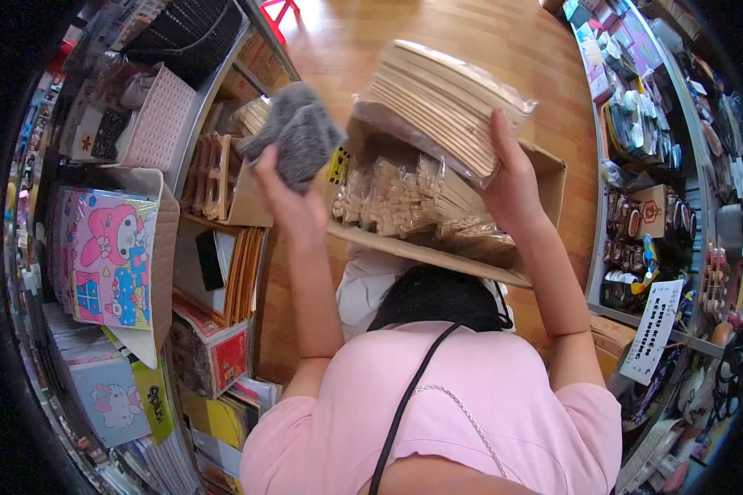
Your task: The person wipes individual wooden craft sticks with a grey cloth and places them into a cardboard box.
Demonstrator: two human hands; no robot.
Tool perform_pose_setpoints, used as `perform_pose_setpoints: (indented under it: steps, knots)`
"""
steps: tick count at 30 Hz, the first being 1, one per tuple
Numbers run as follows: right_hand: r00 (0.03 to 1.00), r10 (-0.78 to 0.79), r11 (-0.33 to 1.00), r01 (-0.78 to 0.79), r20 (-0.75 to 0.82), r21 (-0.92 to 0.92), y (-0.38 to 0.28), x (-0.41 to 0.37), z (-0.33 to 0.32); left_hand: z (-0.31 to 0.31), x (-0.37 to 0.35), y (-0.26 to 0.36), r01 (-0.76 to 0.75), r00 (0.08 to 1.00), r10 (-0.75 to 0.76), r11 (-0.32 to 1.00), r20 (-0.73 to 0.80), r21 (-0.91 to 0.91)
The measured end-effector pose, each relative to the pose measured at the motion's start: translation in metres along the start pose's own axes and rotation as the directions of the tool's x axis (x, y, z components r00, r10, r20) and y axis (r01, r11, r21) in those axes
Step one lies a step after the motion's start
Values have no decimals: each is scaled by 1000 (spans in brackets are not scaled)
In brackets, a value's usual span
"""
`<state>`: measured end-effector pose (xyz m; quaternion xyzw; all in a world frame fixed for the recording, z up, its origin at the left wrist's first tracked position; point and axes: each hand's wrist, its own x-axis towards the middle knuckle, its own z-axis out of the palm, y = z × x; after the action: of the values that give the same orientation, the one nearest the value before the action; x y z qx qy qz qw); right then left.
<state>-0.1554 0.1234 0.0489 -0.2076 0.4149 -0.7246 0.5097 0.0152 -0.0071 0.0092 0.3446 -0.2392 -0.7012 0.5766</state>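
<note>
Left hand [293, 206] curled round cloth [295, 132], 11 o'clock; right hand [510, 177] grips pack [437, 103], 1 o'clock. One-ended hold could let slick wrapper slip, tipping pack into box [551, 176].

The left grip [292, 203] holds grey cloth [295, 136], the right grip [513, 183] bagged wooden sticks [437, 103].

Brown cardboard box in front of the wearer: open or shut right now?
Open: no lid lies across the box, and clear plastic bags of pale wooden pieces show inside. The right hand partly overlaps it.
</note>
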Motion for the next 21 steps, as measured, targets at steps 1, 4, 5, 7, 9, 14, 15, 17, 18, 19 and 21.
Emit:
perform_pose_setpoints:
  steps: [1,4,5,7,9,14,15,17,18,19,21]
  knots:
    - [1000,-3,1000,3,-2,1,0,0,0,1,-2,7,-176,984,176,984,-4,25]
    - [973,-160,959,113,-168,-259,5,0,5,27,-28,15,-480,873,446,857,197,186]
    - [974,-157,959,111,-162,-262,9,0,6,38,-38,10,-612,774,485,738,407,284]
    - [991,-116,990,110,-64,-90,17,-5,7,49,-47,-4,-774,576,385,539,721,331]
    - [992,-129,992,129,-13,-4,14,-9,13,63,-56,-22,-899,376,224,324,899,296]
    - [998,-34,981,42,-46,190,9,-16,16,76,-74,-42,-931,348,239,200,907,304]
    - [996,-58,987,68,-75,148,14,-15,16,78,-67,-45,-938,336,233,167,912,303]
    - [998,-46,989,52,-46,139,19,-14,11,83,-56,-45,-940,336,255,153,907,305]
    - [999,-44,990,47,-23,134,20,-12,9,86,-49,-44,-945,324,273,140,906,296]
    - [999,-38,991,39,-13,127,22,-12,11,90,-43,-38,-949,315,310,84,897,304]
    - [993,-118,986,115,18,125,30,-14,18,95,-23,-32,-919,393,367,164,843,357]
